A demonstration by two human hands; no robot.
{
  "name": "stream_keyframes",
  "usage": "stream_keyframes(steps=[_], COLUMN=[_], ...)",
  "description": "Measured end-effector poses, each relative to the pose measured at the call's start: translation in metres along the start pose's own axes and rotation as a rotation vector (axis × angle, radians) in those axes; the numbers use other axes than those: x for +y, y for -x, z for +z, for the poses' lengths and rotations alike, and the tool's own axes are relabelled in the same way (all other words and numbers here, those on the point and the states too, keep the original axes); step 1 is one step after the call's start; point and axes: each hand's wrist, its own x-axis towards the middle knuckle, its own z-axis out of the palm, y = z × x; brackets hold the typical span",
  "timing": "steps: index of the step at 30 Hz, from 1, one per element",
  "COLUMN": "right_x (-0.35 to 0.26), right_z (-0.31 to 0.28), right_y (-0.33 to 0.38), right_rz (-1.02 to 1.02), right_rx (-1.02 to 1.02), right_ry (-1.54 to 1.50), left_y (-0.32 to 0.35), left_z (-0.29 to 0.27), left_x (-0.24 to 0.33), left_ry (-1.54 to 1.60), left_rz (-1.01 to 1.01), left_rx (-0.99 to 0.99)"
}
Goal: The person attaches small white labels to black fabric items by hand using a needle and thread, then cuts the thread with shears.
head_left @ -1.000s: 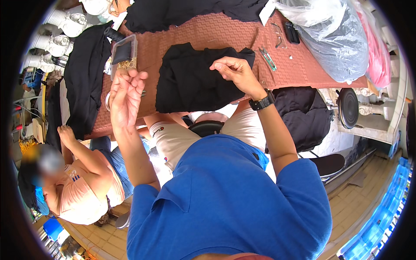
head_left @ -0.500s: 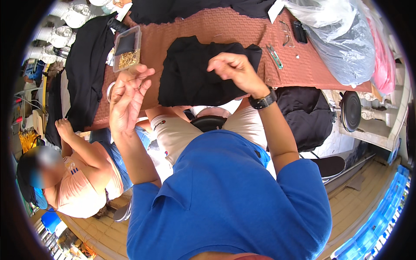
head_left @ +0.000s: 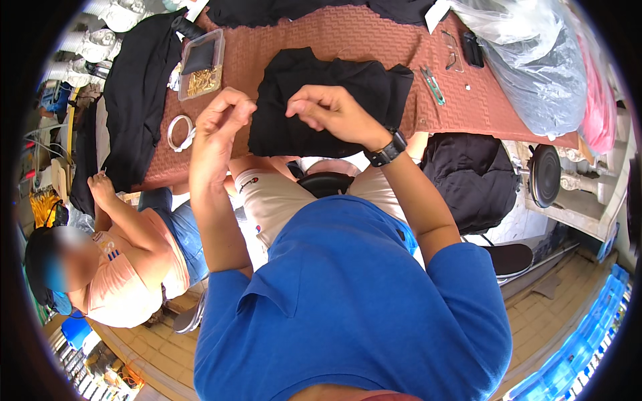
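Both hands are held up over a folded black cloth on the table. My left hand, at the cloth's left side, is closed in a pinch. A thin dark sliver like a sewing needle sticks out from its fingertips toward the right. My right hand, with a black watch on the wrist, faces it with thumb and fingers closed together. Whatever is between those fingers is too fine to make out; a gap separates the two hands.
On the brown patterned table cover are a clear box of small gold pieces, a white ring, green-handled thread snips, glasses and plastic bags. Another person sits at the left, hands near black fabric.
My left hand has gone from loosely spread fingers to a tight pinch and moved right. My right hand has moved left toward it, so the hands are closer together.
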Motion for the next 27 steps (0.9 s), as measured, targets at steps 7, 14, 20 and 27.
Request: stream_keyframes(steps=[7,14,20,27], right_x=[0.019,0.019,0.015,0.000], right_z=[-0.065,-0.087,-0.081,-0.047], right_y=[0.024,0.049,0.052,0.039], right_rz=[-0.021,-0.060,-0.209,-0.213], right_rx=[0.274,0.663,0.710,0.468], right_ry=[0.043,-0.140,-0.438,-0.153], left_y=[0.029,0.055,0.061,0.054], left_z=[-0.030,-0.041,-0.048,-0.019], left_x=[0.026,0.035,0.036,0.020], left_ry=[0.918,0.806,0.949,0.166], left_rz=[0.248,0.334,0.337,0.123], left_rx=[-0.249,-0.249,-0.334,0.093])
